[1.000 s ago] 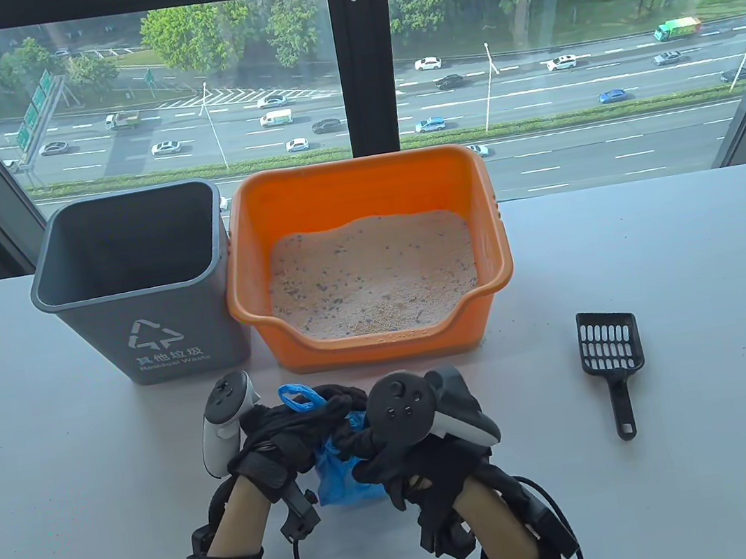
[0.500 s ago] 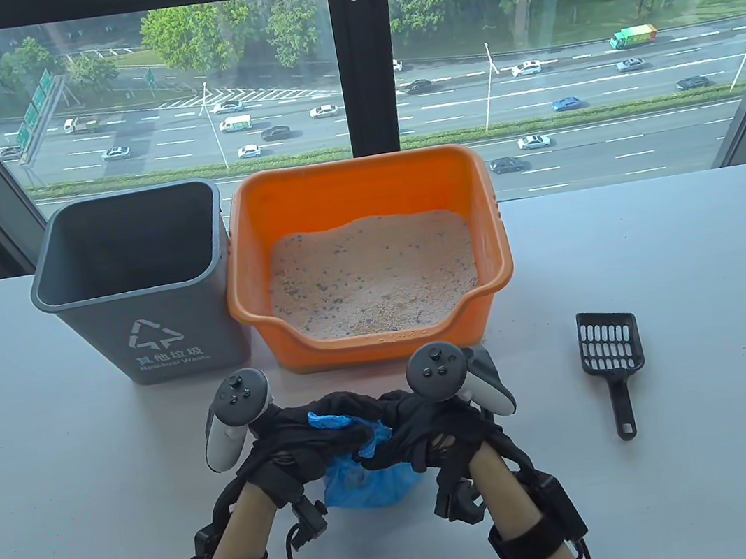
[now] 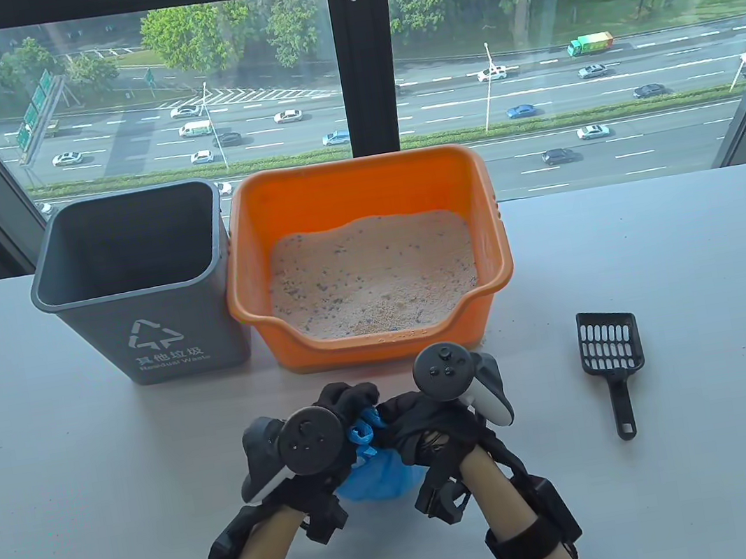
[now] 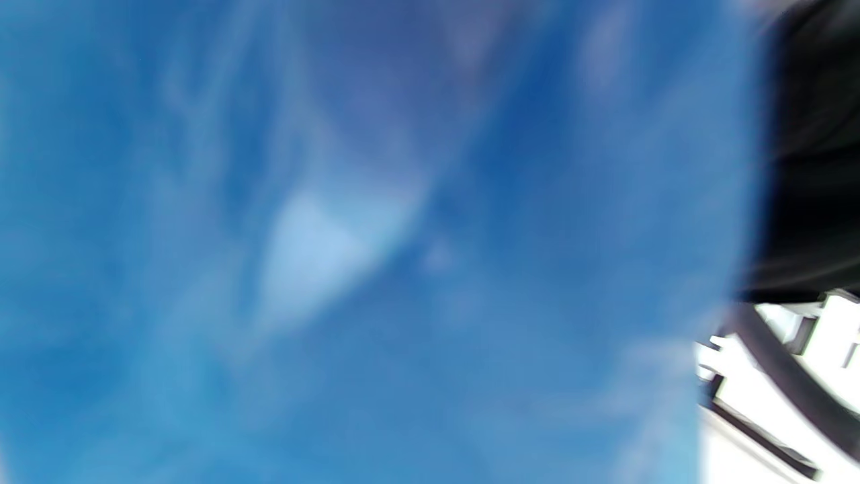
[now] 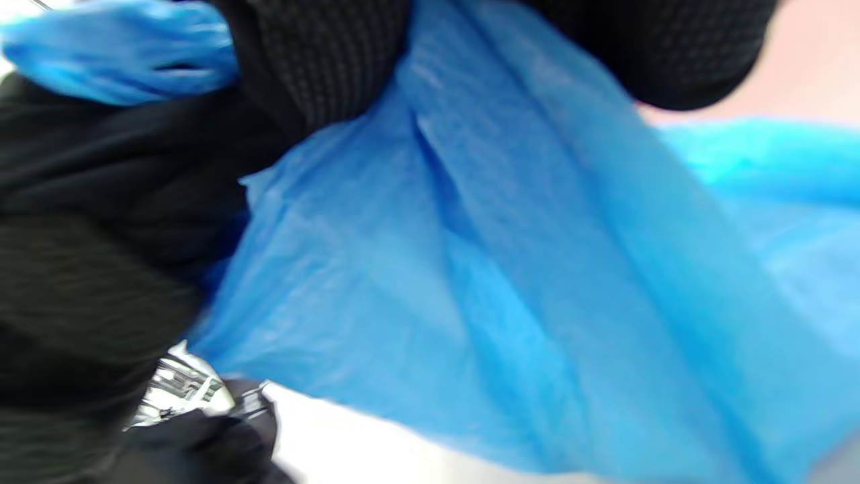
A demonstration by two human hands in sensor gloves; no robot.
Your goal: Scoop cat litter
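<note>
A small blue plastic bag (image 3: 381,476) sits on the table in front of the orange litter box (image 3: 256,298), which holds pale litter (image 3: 372,272). Both gloved hands grip the bag's gathered top (image 3: 362,431): my left hand (image 3: 338,416) from the left, my right hand (image 3: 414,428) from the right. Blue film (image 4: 376,255) fills the blurred left wrist view. In the right wrist view the bag (image 5: 510,269) hangs below black gloved fingers (image 5: 322,60). The black slotted scoop (image 3: 611,362) lies alone on the table to the right.
A grey waste bin (image 3: 140,330) stands open to the left of the litter box. Behind the table is a window with a dark frame. A cable runs from each wrist toward the table's front edge.
The left hand has rolled over toward the right, its tracker now lying across the bag's left side. Both hands have drawn closer together, bunching the bag's top tighter.
</note>
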